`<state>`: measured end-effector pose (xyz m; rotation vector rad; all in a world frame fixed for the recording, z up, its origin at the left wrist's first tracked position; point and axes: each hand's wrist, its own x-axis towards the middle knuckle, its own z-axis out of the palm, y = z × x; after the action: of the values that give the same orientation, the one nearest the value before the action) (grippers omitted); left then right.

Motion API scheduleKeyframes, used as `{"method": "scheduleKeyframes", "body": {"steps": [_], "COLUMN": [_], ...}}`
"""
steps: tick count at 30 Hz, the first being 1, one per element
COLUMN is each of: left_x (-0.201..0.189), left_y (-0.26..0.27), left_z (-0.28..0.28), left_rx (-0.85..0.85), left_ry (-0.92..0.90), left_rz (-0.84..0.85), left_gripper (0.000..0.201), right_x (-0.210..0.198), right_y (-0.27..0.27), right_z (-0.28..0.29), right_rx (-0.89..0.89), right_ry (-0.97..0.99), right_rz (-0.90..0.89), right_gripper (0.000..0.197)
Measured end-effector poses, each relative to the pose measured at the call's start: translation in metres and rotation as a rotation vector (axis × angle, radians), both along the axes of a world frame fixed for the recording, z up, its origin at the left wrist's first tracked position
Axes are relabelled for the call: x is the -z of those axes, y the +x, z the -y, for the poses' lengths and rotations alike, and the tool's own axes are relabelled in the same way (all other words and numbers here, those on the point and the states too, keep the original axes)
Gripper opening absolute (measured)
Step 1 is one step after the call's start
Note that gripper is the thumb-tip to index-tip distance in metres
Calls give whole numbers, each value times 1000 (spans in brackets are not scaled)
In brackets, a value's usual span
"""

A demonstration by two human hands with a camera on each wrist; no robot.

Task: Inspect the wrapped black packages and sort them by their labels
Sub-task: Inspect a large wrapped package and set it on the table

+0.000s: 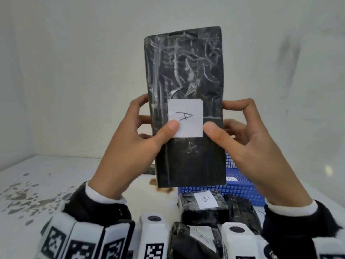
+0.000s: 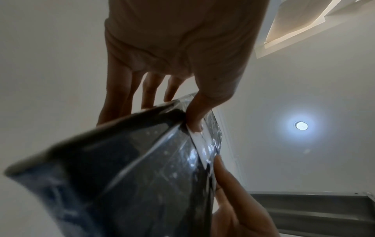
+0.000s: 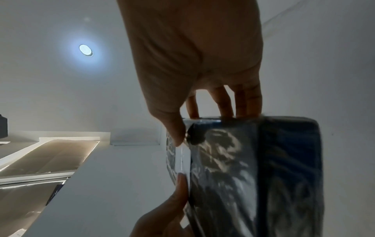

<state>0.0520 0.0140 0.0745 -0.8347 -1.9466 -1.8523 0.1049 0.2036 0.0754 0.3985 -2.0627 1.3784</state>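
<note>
Held package: tall black package (image 1: 184, 75) wrapped in clear crinkled film, upright, raised between both hands in front of the white wall (image 1: 65, 71).
Label on held package: white paper square (image 1: 186, 117) on the face toward the head camera, handwritten "A"; sits between the two thumbs.
Left hand: left hand (image 1: 130, 146) clamps the package's left edge; thumb on the front overlapping the label's lower left corner, fingers curled round the back.
Right hand: right hand (image 1: 248, 146) clamps the right edge; thumb on the front just beside the label's lower right corner, fingers behind.
Wrist views: left wrist view shows the thumb pressed on the film with fingers behind the package (image 2: 131, 168); right wrist view shows the same grip mirrored on the package (image 3: 243, 176). Both blurred.
Below the hands: package labelled "B" (image 1: 204, 204) lies flat on the white table (image 1: 46, 174), under the right wrist side; more black wrapped packages (image 1: 242, 212) touch it, their labels unreadable.
Basket: blue mesh basket (image 1: 240, 186) behind the "B" package, below the right hand; contents mostly hidden.
Table surface: grey speckled stains (image 1: 28, 195) below and left of the left hand.
</note>
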Motion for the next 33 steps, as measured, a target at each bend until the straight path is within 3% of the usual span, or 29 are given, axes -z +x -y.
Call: {"method": "scheduleKeyframes", "body": {"steps": [6, 13, 19, 27, 33], "left_x": [1, 0, -1, -3, 0], "left_y": [-3, 1, 4, 8, 6], "left_z": [-1, -1, 1, 1, -6], "left_rx": [4, -25, -61, -96, -106], "left_ry": [-62, -79, -62, -55, -117], "left_rz": [0, 12, 23, -11, -45], "left_gripper": [64, 62, 51, 67, 56], "right_x": [-1, 0, 2, 2, 3], "right_y": [2, 0, -1, 0, -1], "right_z": [0, -4, 0, 4, 3], "right_rx": [65, 124, 66, 77, 117], "right_ry": [-6, 12, -4, 18, 46], "right_rz": [-21, 20, 97, 102, 102], "right_gripper": [43, 75, 65, 64, 66]}}
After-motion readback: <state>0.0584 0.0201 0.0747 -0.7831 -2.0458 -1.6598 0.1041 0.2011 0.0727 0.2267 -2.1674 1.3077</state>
